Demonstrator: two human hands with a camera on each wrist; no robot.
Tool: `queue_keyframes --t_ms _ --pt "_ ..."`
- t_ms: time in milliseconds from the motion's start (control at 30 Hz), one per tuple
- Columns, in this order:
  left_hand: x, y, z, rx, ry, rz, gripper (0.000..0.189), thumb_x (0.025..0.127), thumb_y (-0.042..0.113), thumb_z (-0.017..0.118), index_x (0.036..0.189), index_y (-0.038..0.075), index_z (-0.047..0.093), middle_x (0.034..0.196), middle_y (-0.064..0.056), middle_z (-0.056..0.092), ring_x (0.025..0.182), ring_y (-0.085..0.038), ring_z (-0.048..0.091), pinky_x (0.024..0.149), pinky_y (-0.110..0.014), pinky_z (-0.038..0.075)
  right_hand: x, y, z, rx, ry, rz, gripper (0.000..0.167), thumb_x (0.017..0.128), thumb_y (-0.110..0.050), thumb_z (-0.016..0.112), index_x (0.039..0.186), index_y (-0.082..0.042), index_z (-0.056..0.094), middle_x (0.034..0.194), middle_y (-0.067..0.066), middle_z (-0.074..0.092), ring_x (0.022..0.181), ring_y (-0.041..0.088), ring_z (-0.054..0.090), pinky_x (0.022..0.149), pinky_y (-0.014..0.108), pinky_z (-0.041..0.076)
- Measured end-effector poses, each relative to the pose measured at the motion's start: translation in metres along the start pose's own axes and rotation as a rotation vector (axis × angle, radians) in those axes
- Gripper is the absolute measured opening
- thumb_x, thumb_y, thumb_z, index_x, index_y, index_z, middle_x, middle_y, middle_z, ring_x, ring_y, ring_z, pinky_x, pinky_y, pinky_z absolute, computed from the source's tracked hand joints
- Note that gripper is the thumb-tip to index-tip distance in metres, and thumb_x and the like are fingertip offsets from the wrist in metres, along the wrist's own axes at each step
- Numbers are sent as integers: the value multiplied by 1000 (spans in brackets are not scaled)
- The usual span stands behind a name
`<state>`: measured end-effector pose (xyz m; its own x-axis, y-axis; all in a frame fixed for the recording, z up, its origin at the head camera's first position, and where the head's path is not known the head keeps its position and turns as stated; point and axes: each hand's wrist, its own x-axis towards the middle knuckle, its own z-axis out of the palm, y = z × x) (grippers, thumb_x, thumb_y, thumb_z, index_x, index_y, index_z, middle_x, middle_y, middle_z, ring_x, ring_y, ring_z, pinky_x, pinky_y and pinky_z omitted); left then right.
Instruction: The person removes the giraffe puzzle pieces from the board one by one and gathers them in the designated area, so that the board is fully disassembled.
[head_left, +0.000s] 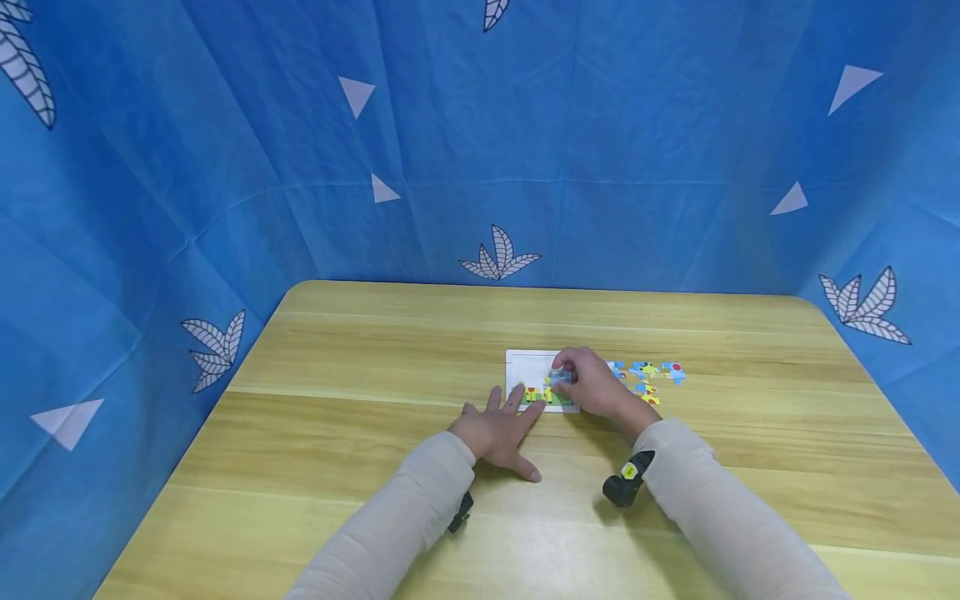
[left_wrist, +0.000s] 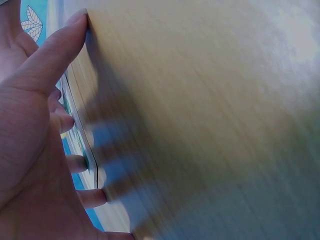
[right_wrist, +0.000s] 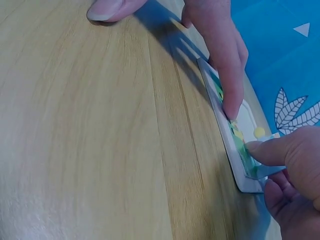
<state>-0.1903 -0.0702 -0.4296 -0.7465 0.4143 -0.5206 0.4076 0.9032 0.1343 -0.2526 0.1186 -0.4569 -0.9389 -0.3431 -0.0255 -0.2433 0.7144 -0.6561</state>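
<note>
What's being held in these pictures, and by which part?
The right hand pinches a blue jigsaw piece between thumb and fingers; exactly where on the piece can't be told. The left hand holds nothing.

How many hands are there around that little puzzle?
2. The left hand is spread at the near left corner of the puzzle tray; the right hand pinches a puzzle piece at the tray's right side.

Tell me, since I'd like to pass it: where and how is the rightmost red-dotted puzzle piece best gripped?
Probably pinch the red-dotted piece across its near and far edges, coming from above and the right: it appears to lie flat on the table, and the other loose pieces lie to its left.
</note>
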Motion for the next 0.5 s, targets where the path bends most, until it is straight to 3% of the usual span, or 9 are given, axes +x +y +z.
queue_keyframes --t_ms 267,500 --pt "-2 1 -1 0 -2 -5 104 71 71 63 152 35 8 160 -5 0 145 -36 6 105 -65 22 -2 2 -1 0 5 -30 20 82 -6 69 100 -5 61 96 11 55 83 21 50 74 36 44" --pt "-2 1 -1 2 3 -4 104 71 71 63 152 35 8 160 -5 0 145 -36 6 105 -64 23 -4 3 0 -27 21 -9 20 81 -3 70 99 -6 61 94 9 54 84 21 50 76 36 44"
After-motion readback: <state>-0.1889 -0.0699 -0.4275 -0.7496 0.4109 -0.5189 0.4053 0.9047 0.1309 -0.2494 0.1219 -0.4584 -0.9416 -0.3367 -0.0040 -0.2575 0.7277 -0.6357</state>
